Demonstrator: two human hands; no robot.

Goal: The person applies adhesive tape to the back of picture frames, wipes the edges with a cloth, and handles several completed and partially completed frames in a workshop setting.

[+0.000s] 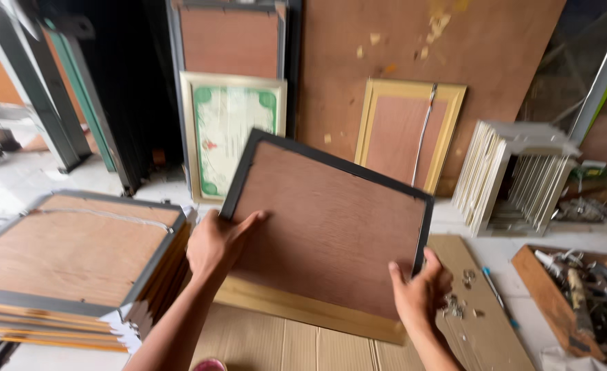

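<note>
I hold a black-rimmed picture frame with its brown board back facing me, tilted up off the floor. My left hand grips its near left corner, thumb on the backing. My right hand grips its lower right corner. Below it lies a gold-rimmed frame flat on sheets of cardboard.
A stack of frames sits at left. A framed green-bordered certificate and a gold frame lean on the wall boards. White frames stand at right, a wooden box of tools beside them. Small metal clips and a blue pen lie on cardboard.
</note>
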